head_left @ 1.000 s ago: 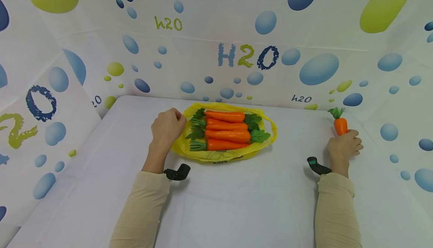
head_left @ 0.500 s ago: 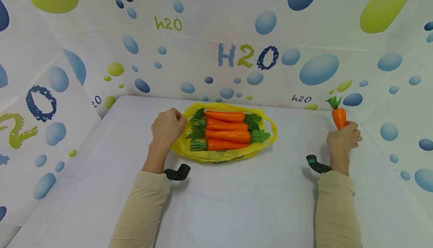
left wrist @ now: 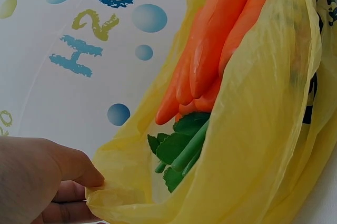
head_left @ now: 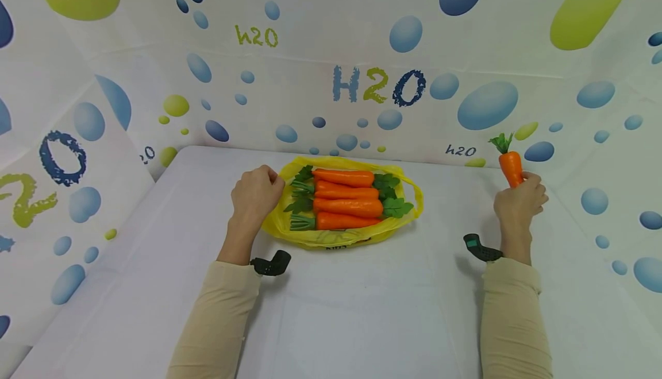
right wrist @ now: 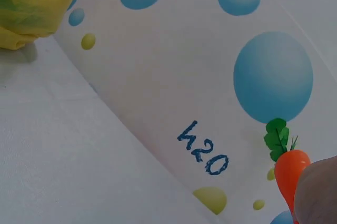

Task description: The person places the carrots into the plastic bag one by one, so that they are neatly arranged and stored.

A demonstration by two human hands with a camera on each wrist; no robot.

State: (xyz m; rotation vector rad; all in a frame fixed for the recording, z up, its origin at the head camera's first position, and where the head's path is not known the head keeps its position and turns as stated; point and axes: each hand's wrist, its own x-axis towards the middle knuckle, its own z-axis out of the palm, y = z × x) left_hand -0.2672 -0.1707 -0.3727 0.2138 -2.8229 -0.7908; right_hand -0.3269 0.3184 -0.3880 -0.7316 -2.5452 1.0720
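A yellow plastic bag lies with its mouth spread in the middle of the table, several orange carrots with green tops inside it. My left hand pinches the bag's left edge; the left wrist view shows the thumb and fingers on the thin plastic. Well off to the right, my right hand grips a single carrot by its lower part, leafy top pointing up and away. In the right wrist view that carrot shows beside the hand, its tip hidden.
White cloth covers the table. Behind it rises a white backdrop printed with blue and green drops and "H2O" lettering. The bag's loop handle sticks out toward the right. Each wrist wears a black camera mount.
My right hand has lifted the carrot and shifted it slightly left and away from me. The left hand and the bag stay where they were.
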